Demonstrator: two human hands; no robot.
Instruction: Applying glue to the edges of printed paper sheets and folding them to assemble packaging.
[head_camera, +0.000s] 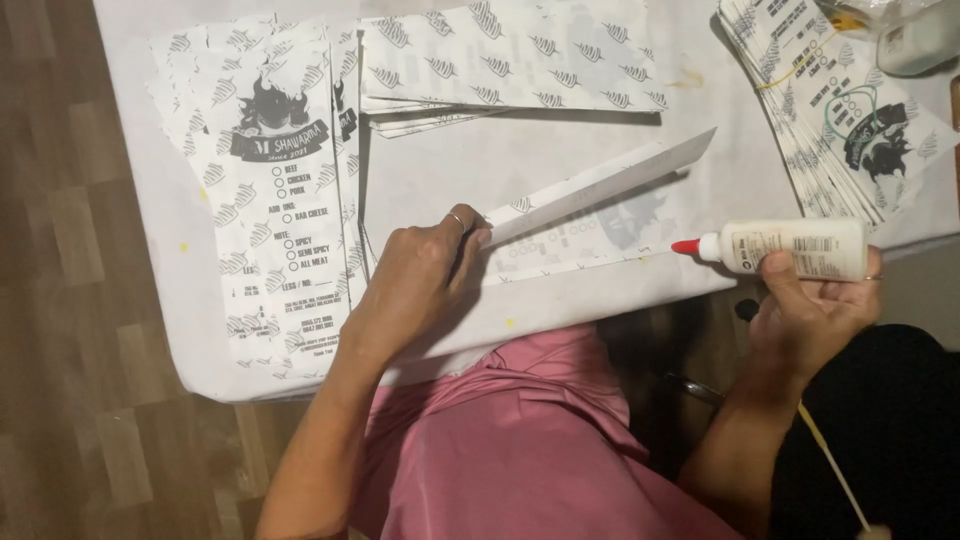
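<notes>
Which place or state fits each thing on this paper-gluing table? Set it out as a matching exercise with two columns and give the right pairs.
Things
1. glue bottle
2. folded paper flap
3. stack of printed sheets
4. pile of flat bags

Places or states
A. lying at the table's far edge
B. held in the right hand, red tip pointing left
C. lifted up by the left hand
D. spread flat at the table's left end

Pairs: 1-B, 2-C, 3-D, 4-A

We seem to be at a home packaging table (560, 170): stacked printed food wrappers (280, 200), wood-pattern floor (70, 300).
</notes>
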